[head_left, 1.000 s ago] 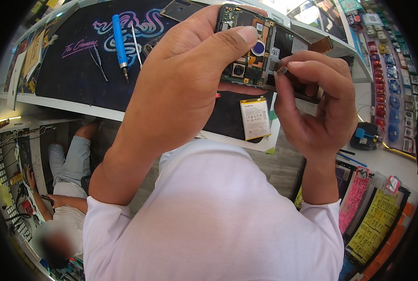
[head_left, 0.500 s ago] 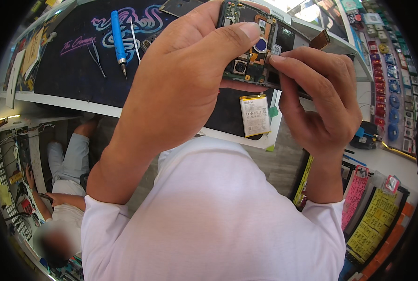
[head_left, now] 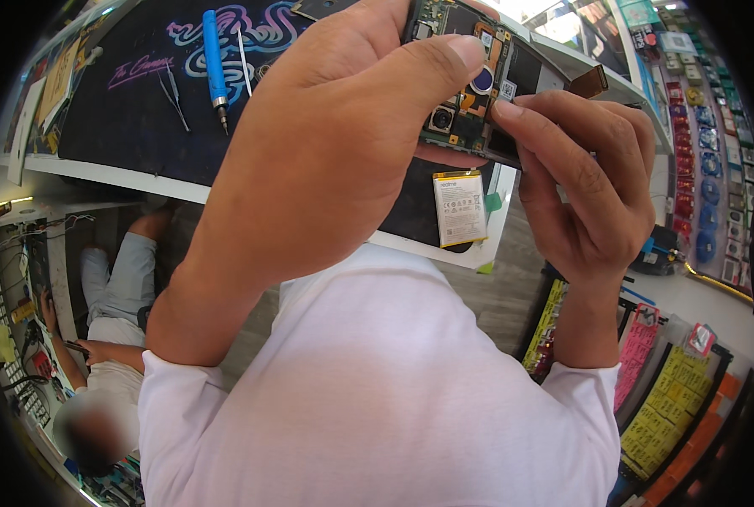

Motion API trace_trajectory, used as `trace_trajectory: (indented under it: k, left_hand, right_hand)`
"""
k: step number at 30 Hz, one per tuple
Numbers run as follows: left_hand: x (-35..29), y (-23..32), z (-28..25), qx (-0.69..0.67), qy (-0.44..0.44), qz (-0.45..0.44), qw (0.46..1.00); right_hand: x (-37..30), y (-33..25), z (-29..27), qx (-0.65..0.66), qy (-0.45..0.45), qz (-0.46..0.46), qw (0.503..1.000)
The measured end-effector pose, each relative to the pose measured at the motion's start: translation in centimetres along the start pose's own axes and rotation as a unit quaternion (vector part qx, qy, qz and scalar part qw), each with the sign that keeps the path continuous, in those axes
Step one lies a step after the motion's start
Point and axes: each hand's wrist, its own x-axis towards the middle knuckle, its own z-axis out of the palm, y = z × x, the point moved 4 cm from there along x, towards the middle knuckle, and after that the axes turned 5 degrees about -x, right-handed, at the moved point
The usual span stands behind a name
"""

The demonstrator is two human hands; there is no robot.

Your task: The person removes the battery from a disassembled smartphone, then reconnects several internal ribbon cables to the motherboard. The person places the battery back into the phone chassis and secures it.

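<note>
My left hand [head_left: 343, 135] is closed round an opened smartphone [head_left: 457, 89], its thumb lying on the exposed circuit board and its fingers underneath. A square camera module [head_left: 442, 119] and a round blue part [head_left: 481, 81] show on the board. Beside the board is a dark recess with a small printed label [head_left: 509, 89], and a brown flex ribbon [head_left: 590, 83] sticks up past it. My right hand [head_left: 592, 160] pinches the phone at the board's edge by the recess; what lies between its fingertips is hidden. Below the phone, a white battery [head_left: 460, 208] rests near the mat's corner.
On the dark printed mat [head_left: 115, 118] lie a blue screwdriver [head_left: 215, 68], tweezers [head_left: 174, 100] and a thin white tool [head_left: 244, 61]. The table's white edge [head_left: 140, 176] runs in front. Small packaged parts [head_left: 708, 160] fill the right side. Another person [head_left: 119, 346] sits at the lower left.
Both hands and the phone have shifted slightly to the right in the picture. The grip of each hand looks much the same, and the battery stays where it was.
</note>
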Motion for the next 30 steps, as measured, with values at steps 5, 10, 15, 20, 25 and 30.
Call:
trace_trajectory:
  k: [5,10,15,20,25,30]
  left_hand:
    - [0.0,0.1,0.1,0.008,0.003,0.001,1.000]
    - [-0.1,0.1,0.3,0.014,0.006,0.002,1.000]
    - [0.1,0.0,0.5,0.018,0.008,0.002,1.000]
    - [0.2,-0.1,0.5,0.026,0.007,0.000,1.000]
    - [0.3,-0.2,0.4,0.037,0.005,-0.007,0.999]
    - [0.5,-0.2,0.3,0.046,0.002,-0.013,0.999]
  right_hand:
    - [-0.2,-0.3,-0.1,-0.028,-0.003,0.007,1.000]
    - [-0.1,-0.4,-0.4,-0.052,-0.021,0.003,0.998]
    - [0.2,-0.3,-0.7,-0.074,-0.036,-0.017,0.996]
    - [0.4,-0.3,-0.8,-0.065,-0.050,-0.046,0.996]
    - [0.8,-0.4,-1.2,-0.076,-0.066,-0.072,0.992]
    - [1.2,0.1,-1.4,-0.035,-0.073,-0.060,0.995]
